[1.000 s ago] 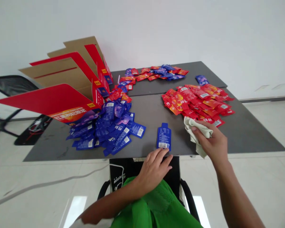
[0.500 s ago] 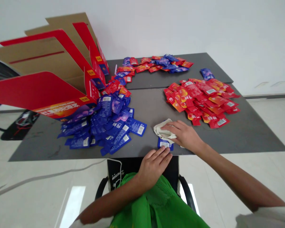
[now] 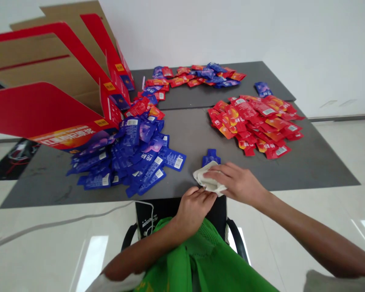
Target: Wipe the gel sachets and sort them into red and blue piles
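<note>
Right hand [image 3: 241,184] grip closed around bunched off-white cloth [image 3: 211,181], covering lower part of narrow-necked blue sachet [image 3: 211,157]. Sachet lay flat near tabletop's [image 3: 188,125] front edge, neck pointing away. Left hand [image 3: 195,206] sat at near end, fingertips partly hidden; couldn't tell if grip pinched sachet. Light, even cloth strokes seemed best, near end pinned against sliding.

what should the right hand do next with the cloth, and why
I'd probably slide the cloth in the right hand toward the far end of the blue pouch beneath it: the cloth covers the near part, the far end lies bare, and the left hand sits at the near end.
</note>
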The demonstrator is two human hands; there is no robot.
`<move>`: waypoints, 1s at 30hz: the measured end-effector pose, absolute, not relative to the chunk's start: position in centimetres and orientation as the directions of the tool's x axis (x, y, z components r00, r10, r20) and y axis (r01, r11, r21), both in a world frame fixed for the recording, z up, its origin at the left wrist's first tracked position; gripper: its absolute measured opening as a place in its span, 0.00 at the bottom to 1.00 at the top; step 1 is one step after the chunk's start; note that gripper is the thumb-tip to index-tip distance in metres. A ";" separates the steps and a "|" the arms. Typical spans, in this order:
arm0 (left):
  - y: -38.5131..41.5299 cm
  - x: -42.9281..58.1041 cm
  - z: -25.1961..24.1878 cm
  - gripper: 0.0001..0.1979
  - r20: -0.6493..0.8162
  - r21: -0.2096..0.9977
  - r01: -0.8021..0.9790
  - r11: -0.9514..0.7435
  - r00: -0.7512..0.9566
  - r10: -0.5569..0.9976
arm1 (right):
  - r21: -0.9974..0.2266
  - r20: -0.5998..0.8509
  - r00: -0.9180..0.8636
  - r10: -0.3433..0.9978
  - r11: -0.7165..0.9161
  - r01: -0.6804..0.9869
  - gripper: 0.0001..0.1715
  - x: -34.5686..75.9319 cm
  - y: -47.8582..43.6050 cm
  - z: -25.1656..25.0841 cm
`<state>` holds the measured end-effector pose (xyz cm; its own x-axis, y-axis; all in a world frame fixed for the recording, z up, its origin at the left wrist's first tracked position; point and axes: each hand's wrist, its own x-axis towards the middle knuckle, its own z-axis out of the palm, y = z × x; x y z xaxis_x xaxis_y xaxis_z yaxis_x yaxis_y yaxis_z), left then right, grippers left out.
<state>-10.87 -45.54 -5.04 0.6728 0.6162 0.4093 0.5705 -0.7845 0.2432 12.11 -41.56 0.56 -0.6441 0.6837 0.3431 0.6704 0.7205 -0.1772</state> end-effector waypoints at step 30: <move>-45.4 -11.0 -5.6 0.13 0.403 0.316 0.556 -0.768 0.654 0.640 | -0.165 0.335 -0.481 0.810 0.553 0.817 0.21 13.5 -33.7 -1.6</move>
<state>-10.97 -45.38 -5.64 0.6543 0.6396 0.4034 0.5562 -0.7685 0.3163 13.52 -33.67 -1.64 -0.4808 0.8101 0.3355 0.8166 0.5530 -0.1651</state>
